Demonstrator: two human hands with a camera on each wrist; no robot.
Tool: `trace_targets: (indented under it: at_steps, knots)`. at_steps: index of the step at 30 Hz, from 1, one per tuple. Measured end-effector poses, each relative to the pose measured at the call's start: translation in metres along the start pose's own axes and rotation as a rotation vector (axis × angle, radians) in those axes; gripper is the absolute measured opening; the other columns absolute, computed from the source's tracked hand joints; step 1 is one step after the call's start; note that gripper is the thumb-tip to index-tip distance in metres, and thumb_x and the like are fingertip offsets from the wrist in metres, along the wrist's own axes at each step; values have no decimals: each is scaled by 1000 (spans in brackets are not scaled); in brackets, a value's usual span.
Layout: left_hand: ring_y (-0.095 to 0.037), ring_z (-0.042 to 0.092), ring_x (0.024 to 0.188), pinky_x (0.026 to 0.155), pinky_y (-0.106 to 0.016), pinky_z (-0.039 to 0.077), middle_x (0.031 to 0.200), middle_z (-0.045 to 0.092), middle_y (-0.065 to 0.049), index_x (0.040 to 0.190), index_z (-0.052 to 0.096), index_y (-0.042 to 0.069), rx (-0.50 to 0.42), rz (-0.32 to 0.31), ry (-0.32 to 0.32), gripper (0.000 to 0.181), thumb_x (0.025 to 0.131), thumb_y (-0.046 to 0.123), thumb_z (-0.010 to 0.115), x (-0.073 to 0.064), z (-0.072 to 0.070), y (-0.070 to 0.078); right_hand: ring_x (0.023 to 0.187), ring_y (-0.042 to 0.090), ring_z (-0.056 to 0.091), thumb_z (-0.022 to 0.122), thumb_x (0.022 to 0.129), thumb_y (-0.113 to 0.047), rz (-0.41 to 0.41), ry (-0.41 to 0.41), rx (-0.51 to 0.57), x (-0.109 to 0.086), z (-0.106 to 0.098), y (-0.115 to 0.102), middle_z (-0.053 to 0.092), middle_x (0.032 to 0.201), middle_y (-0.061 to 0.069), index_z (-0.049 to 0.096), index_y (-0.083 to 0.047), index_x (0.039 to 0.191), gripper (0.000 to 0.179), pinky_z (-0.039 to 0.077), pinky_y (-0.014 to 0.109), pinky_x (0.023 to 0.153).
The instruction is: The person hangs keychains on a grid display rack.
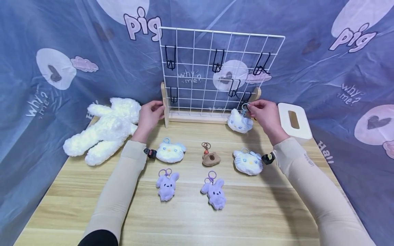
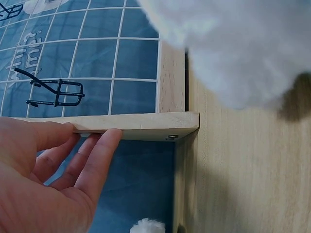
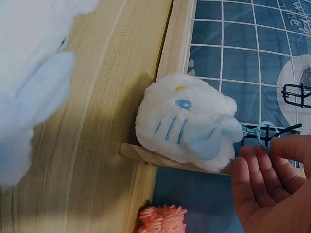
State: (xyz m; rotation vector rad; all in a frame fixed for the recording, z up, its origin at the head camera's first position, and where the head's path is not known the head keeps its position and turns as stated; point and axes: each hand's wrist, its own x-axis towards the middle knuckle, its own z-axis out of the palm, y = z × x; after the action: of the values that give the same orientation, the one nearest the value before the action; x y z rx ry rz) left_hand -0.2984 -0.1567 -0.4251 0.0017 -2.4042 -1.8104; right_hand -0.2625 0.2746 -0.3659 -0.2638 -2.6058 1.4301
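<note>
A: Where is the toy?
B: The white plush cat keychain [image 1: 239, 123] is before the lower right of the wire rack [image 1: 206, 78]. The right hand [image 1: 265, 113] has its fingers pinched on the pale-blue ring [image 3: 260, 132], beside a black hook [image 3: 290, 129]; whether it is hooked, I cannot tell. The left hand [image 1: 149, 115] has its fingers closed around the wooden post [image 1: 165, 106].
A: How would it handle?
B: Probably light, squashy, hardly fragile; the thin, stiff ring looks the surest hold.
</note>
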Motion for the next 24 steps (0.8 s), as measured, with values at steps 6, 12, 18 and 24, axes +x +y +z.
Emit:
trace_targets:
  at_steps: [6,12,18,24]
  knots:
    - [-19,68,100,94,-38,76,119,70,-22,139,71,-5,1,-5,0,30,114,9,65,0,0,-1,79,-1,72,73,110,-31,29,23,-57,-1,1,-3,73,89,-15,78,-3,123,31,66,10,72]
    - [-23,69,104,97,-41,75,120,69,-23,140,71,-5,14,-6,-5,31,114,11,65,0,0,-2,81,0,73,73,110,-34,57,29,-82,-2,2,-5,78,99,-6,79,-6,124,32,62,9,68]
    - [-22,70,102,97,-38,75,118,69,-21,139,72,-4,20,-4,-3,31,114,12,66,0,0,-2,81,2,72,73,110,-35,65,39,-100,-3,3,-5,80,104,0,80,-7,124,31,59,9,65]
    - [-23,71,103,94,-34,75,120,70,-23,139,72,-4,24,-2,-3,31,114,12,66,0,0,0,77,0,71,74,109,-31,41,40,-83,-3,1,-3,78,94,-7,80,-5,123,30,62,11,66]
